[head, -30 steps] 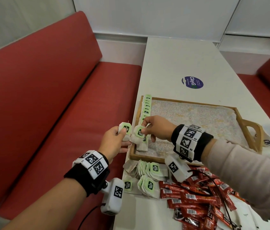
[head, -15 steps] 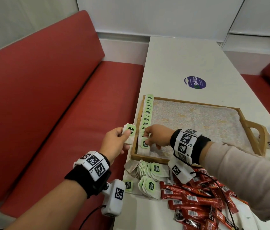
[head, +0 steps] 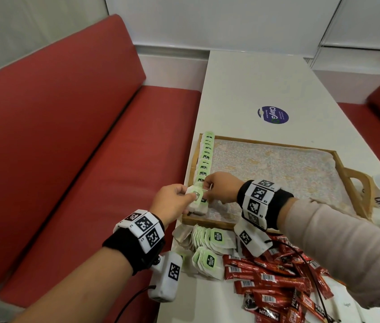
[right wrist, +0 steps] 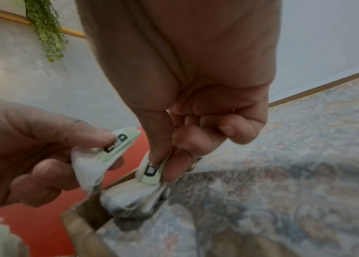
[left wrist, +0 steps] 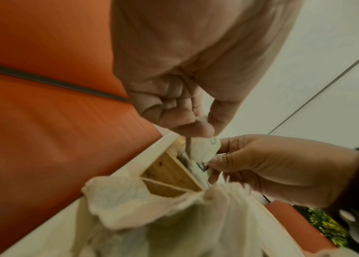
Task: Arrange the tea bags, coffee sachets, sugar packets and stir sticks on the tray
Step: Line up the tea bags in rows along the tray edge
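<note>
- Head cam: left hand (head: 172, 201) pinches a tea bag (head: 196, 199) at the wooden tray's (head: 207, 222) near-left corner; right hand (head: 219, 191) curls beside it.
- Left wrist cam: pretty blurry, but the tray corner shows below the fingers.
- Right wrist cam: right thumb and fingers are clamped on a second tea bag (right wrist: 149, 172), inside the tray.

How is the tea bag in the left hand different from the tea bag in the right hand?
The left hand holds its tea bag up in the air, just outside the tray. The right hand pinches its tea bag by the green tag, low at the near end of the tea bag row inside the tray. Both are white bags with pale green tags.
</note>
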`<action>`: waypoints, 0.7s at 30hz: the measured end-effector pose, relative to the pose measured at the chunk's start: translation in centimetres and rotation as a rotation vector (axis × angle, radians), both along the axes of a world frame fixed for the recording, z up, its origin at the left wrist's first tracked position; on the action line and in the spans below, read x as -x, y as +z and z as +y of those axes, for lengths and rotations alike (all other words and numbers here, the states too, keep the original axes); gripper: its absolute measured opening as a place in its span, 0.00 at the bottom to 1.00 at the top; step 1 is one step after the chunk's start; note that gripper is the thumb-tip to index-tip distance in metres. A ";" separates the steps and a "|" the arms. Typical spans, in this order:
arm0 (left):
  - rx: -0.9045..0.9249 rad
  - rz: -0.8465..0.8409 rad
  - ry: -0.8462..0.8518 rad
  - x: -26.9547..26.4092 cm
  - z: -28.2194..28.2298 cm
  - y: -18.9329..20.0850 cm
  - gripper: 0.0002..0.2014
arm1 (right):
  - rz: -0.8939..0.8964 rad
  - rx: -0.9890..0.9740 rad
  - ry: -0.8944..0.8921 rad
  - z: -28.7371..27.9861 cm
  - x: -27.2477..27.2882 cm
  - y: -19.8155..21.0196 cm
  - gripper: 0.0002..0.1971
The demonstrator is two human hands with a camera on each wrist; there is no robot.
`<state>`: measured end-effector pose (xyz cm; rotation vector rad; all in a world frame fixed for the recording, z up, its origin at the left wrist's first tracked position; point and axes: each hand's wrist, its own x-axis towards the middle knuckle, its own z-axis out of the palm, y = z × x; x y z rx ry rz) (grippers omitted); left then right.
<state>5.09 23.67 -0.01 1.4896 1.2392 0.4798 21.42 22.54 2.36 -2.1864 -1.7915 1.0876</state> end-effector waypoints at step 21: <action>-0.181 0.248 -0.144 0.2 -0.1 0.1 0.09 | -0.005 -0.006 0.003 0.0 0.0 -0.1 0.06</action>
